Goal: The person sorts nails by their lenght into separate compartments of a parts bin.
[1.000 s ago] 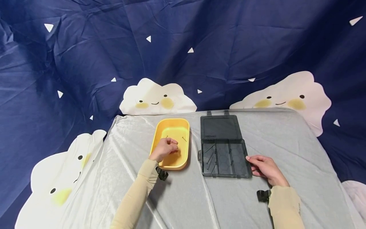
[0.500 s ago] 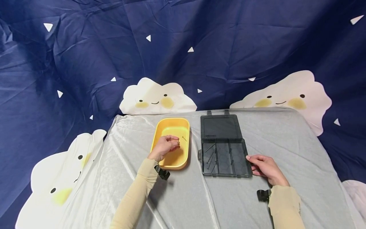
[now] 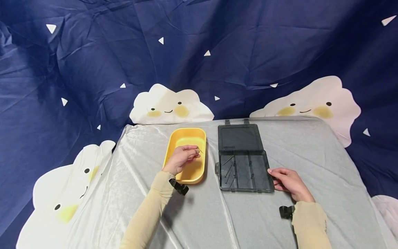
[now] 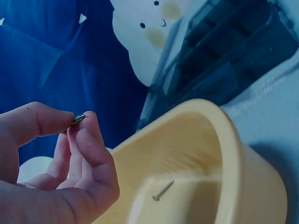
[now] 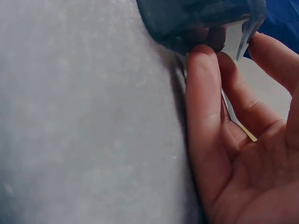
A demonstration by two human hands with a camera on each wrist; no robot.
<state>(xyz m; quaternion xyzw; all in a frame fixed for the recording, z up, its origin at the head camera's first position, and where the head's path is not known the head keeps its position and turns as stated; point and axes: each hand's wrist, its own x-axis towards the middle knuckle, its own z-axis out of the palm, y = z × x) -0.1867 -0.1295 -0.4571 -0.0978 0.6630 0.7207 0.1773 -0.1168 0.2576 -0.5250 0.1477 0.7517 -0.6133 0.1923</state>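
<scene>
My left hand [image 3: 181,158] is over the yellow bin [image 3: 168,152] and pinches a small metal screw [image 4: 78,119] between thumb and fingertip; most of that screw is hidden by the fingers. Another screw [image 4: 163,190] lies on the bin's floor. To the right, a dark see-through compartment box [image 3: 244,188] lies with its lid [image 3: 239,137] folded back. Several screws [image 3: 229,173] lie in its left compartment. My right hand [image 3: 290,183] grips the box's right edge, thumb on the side and other fingers low against it.
A grey velvety cloth [image 3: 202,218] covers the table. Behind it hangs a dark blue curtain [image 3: 186,52] with white clouds and triangles. A latch [image 3: 217,168] sticks out from the box's left side, between box and bin.
My left hand has risen a little and shifted right over the bin, with the screw now between its fingertips. The right hand and the box have stayed put.
</scene>
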